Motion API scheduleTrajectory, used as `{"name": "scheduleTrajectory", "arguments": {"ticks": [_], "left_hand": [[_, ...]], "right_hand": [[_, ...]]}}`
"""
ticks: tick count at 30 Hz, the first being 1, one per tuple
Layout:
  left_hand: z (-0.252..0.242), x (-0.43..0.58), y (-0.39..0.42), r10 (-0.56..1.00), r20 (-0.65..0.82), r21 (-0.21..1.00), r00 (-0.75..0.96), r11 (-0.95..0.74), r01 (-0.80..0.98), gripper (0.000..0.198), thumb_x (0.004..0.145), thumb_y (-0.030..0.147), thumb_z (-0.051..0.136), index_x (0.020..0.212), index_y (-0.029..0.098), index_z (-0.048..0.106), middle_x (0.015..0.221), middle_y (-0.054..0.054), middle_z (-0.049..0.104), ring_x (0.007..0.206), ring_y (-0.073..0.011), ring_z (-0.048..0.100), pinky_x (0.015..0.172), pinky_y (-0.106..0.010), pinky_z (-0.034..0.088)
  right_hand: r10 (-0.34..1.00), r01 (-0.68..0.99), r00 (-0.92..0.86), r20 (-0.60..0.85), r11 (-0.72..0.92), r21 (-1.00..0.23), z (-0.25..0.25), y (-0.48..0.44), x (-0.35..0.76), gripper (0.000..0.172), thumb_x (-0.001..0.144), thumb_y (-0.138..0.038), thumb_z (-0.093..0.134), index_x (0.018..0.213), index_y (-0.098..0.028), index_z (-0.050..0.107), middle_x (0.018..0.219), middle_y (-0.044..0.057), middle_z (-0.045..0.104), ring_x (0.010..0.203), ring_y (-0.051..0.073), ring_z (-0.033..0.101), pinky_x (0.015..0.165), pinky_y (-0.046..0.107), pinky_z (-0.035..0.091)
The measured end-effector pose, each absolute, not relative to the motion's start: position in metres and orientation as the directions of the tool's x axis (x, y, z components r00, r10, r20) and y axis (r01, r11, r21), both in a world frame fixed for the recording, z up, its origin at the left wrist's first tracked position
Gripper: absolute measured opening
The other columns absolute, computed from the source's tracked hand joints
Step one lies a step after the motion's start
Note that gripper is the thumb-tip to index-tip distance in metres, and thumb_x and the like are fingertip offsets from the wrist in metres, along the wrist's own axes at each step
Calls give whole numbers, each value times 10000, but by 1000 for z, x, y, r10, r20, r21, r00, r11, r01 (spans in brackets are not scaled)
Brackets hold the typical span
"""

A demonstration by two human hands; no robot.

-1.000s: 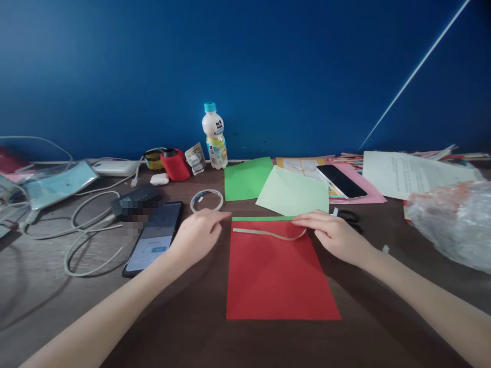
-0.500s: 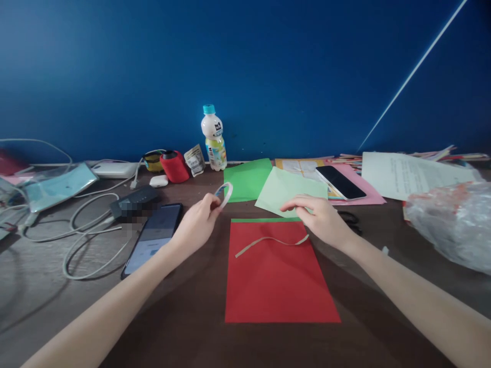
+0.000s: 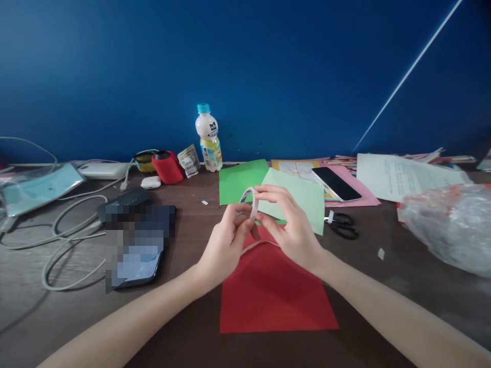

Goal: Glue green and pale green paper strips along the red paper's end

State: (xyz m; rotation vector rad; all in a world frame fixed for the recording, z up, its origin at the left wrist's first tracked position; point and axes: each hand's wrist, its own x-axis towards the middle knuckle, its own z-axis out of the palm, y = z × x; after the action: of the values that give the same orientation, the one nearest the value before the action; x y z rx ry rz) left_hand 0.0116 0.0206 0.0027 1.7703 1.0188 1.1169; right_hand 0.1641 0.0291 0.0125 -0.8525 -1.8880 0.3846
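My left hand point(image 3: 224, 243) grips a thin white roll of tape point(image 3: 253, 204), held on edge above the red paper. From the other side, my right hand point(image 3: 295, 232) touches the roll with its thumb and fingertips, the fingers curled around it. Below both hands lies the red sheet of paper point(image 3: 276, 296), a green band showing along its far edge. A narrow pale strip point(image 3: 264, 242) curves across the red sheet, its ends hidden by my hands. Behind the hands rest a pale green sheet point(image 3: 303, 191) and a bright green sheet point(image 3: 240, 179).
To the right are black-handled scissors point(image 3: 343, 225), a phone point(image 3: 337, 184) on pink paper, a printed sheet point(image 3: 406, 176) and crumpled clear plastic point(image 3: 448, 225). At left lie another phone point(image 3: 140, 263) and looped cables point(image 3: 57, 250). A bottle point(image 3: 209, 138) stands by the blue wall.
My left hand has moved right with the tape roll, and my right hand has come left to meet it. The scissors, earlier mostly covered by my right hand, now show.
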Motion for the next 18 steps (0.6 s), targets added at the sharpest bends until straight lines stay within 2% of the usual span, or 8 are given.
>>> {"name": "scheduleTrajectory", "arguments": {"ticks": [4,12,18], "left_hand": [[5,12,14,896,240,931,375,-322,172,158,896,256,370,1048,216,350,687,31,593,662,-114,591,663,-275,442],[3,12,12,905,243,934,348,-315,166,140,872,198,404,1003,210,355,711,37,600,624,-95,617,615,-235,483],[2,12,11,899,259,920,353,-340,193,130,877,196,402,990,214,342,709,43,604,636,-85,620,617,-217,484]], "right_hand": [[726,375,-240,645,682,-628,15,27,164,208,841,-172,494,1040,-226,527,1148,74,528,1123,183,481,961,366,409],[765,278,-263,588,643,-713,10,21,162,219,836,-128,490,1019,-242,526,1219,40,532,1177,169,452,983,356,399],[807,199,-247,537,584,-787,6,20,161,133,839,-137,487,916,-243,511,1252,31,512,1207,171,429,999,379,389]]}}
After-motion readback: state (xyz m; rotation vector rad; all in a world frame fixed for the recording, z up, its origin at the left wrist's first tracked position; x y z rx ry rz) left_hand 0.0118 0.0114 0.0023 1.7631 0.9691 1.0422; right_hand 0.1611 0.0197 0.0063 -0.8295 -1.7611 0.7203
